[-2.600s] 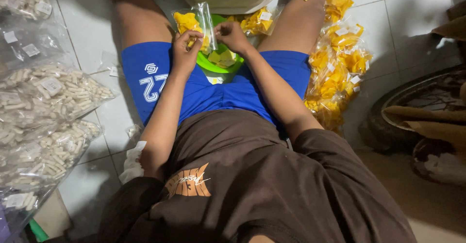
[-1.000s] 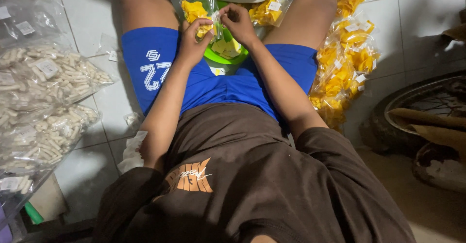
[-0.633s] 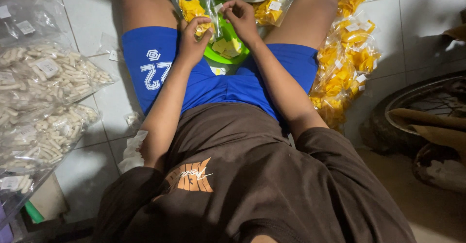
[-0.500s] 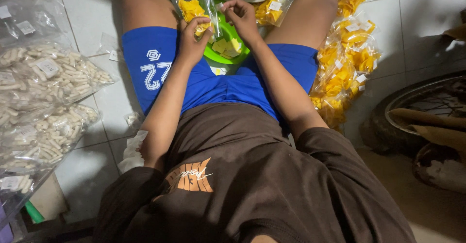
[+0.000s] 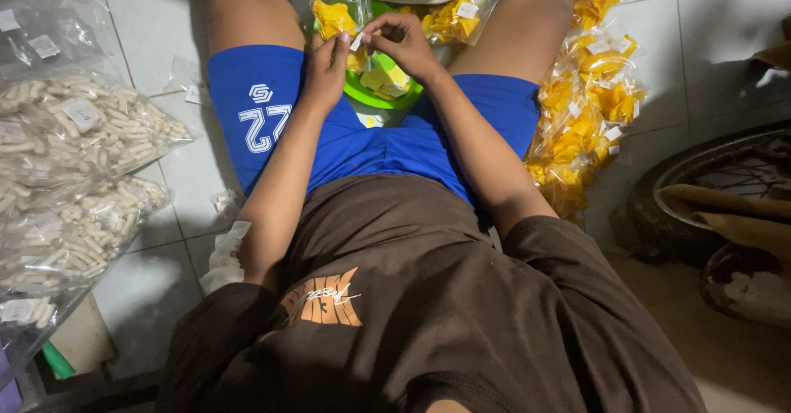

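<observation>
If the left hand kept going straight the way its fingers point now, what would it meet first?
The left hand points up and slightly right, fingertips pinching a small white label. Just beyond lies the clear bag of yellow chips, likely the first contact; the right hand sits close beside that line. Depth is unclear.

A small clear plastic bag of yellow chips (image 5: 336, 19) stands over the green bowl between the knees, a small white paper label (image 5: 358, 41) pinched at its side. To the right, a heap of clear bags of yellow chips with white labels (image 5: 587, 100) lies on the tiled floor. To the left lie larger clear bags of pale white sticks (image 5: 74, 157), each carrying a white rectangular label.
</observation>
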